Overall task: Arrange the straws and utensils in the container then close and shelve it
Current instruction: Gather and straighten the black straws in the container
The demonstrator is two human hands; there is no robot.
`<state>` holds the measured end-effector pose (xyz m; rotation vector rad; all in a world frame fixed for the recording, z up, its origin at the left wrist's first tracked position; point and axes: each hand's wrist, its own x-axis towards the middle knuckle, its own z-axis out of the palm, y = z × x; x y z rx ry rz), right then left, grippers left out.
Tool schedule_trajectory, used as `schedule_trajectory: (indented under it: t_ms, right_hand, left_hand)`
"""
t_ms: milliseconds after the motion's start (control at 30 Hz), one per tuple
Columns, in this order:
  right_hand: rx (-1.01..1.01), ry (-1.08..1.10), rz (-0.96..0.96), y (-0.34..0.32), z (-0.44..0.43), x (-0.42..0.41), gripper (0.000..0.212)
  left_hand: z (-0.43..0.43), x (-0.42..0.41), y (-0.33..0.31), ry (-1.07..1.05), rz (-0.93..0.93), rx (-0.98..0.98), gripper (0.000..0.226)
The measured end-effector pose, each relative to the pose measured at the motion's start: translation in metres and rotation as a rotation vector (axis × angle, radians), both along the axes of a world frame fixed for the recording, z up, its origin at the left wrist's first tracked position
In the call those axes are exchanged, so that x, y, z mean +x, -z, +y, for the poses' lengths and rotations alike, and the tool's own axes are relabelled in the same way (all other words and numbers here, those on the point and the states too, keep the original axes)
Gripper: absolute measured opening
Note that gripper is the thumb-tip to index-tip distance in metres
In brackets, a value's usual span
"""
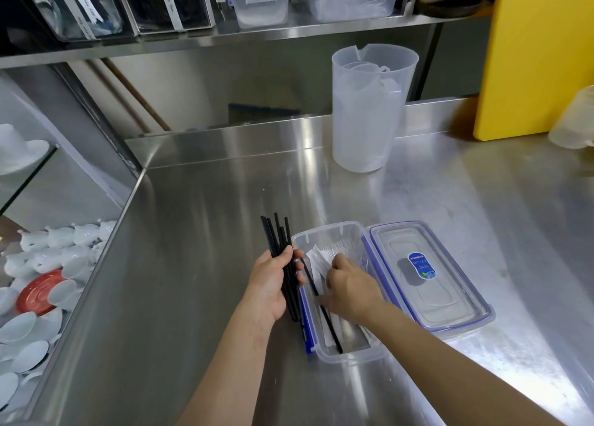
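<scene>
A clear rectangular container (345, 356) with blue clips stands open on the steel counter. Its lid (430, 278) lies flat just to its right. My left hand (273, 281) grips a bundle of several black straws (276, 236) upright beside the container's left wall. My right hand (350, 286) reaches into the container, fingers among white paper-wrapped straws (316, 261) and clear plastic forks (337, 247). One black straw (331, 327) lies diagonally inside the container. Whether my right fingers pinch anything is hidden.
A tall translucent pitcher (369, 110) stands behind the container. A yellow cutting board (533, 56) leans at the back right. The shelf (257, 33) above holds bins and a clip-lid box (260, 1). White cups and saucers (41, 281) fill a lower bin at left.
</scene>
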<state>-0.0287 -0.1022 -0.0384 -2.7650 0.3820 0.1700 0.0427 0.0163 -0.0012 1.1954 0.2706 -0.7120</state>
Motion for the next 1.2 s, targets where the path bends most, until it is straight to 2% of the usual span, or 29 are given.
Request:
schedule_trajectory:
  t_ms: [100, 233, 333, 400, 467, 600, 700, 767, 833, 867, 933, 1000, 1067, 1133, 1200]
  right_hand:
    - [-0.124, -0.05, 0.025, 0.001, 0.0, 0.001, 0.038]
    - [-0.127, -0.019, 0.056, 0.0, 0.0, 0.002, 0.037]
    - [0.068, 0.144, -0.091, -0.008, -0.007, 0.0, 0.03]
    - [0.384, 0.292, -0.187, -0.016, -0.013, 0.0, 0.018]
    - [0.65, 0.333, -0.254, -0.026, -0.016, -0.004, 0.01]
    - [0.688, 0.191, -0.282, -0.04, -0.01, 0.0, 0.025]
    - [0.706, 0.184, -0.323, -0.033, -0.007, 0.002, 0.029]
    - [0.687, 0.173, -0.335, -0.029, -0.007, 0.001, 0.025]
    - [0.66, 0.18, -0.374, -0.029, -0.008, -0.003, 0.012]
    - [0.716, 0.207, -0.41, -0.03, -0.008, -0.005, 0.007]
    - [1.009, 0.384, -0.478, -0.032, -0.004, -0.01, 0.014]
    - [1.399, 0.683, -0.49, -0.033, -0.001, -0.011, 0.024]
    - [1.712, 0.893, -0.443, -0.03, 0.0, -0.011, 0.036]
    - [1.918, 1.022, -0.442, -0.026, 0.001, -0.012, 0.042]
    - [2.004, 1.071, -0.481, -0.028, 0.006, -0.011, 0.042]
  left_hand:
    - [0.001, 0.0, 0.001, -0.001, 0.002, 0.0, 0.007]
    - [0.0, 0.001, 0.001, -0.008, 0.002, -0.033, 0.015]
    - [-0.005, 0.001, -0.005, -0.012, 0.01, -0.082, 0.026]
    - [-0.008, 0.0, -0.007, -0.019, 0.0, -0.063, 0.023]
    - [-0.013, -0.006, -0.012, 0.014, -0.012, -0.092, 0.02]
    - [-0.017, -0.01, -0.013, 0.142, -0.071, -0.032, 0.035]
    - [-0.021, -0.015, -0.012, 0.168, -0.041, -0.024, 0.032]
    - [-0.024, -0.016, -0.008, 0.154, -0.04, 0.029, 0.026]
    - [-0.027, -0.016, -0.005, 0.101, -0.036, 0.029, 0.024]
    - [-0.028, -0.016, -0.006, 0.044, -0.03, -0.009, 0.018]
    - [-0.028, -0.012, -0.008, -0.12, -0.018, -0.126, 0.005]
    - [-0.028, -0.008, -0.012, -0.267, -0.032, -0.214, 0.007]
    - [-0.03, -0.006, -0.016, -0.355, -0.074, -0.238, 0.013]
    - [-0.036, -0.01, -0.02, -0.389, -0.13, -0.245, 0.017]
    - [-0.045, -0.019, -0.021, -0.387, -0.182, -0.22, 0.021]
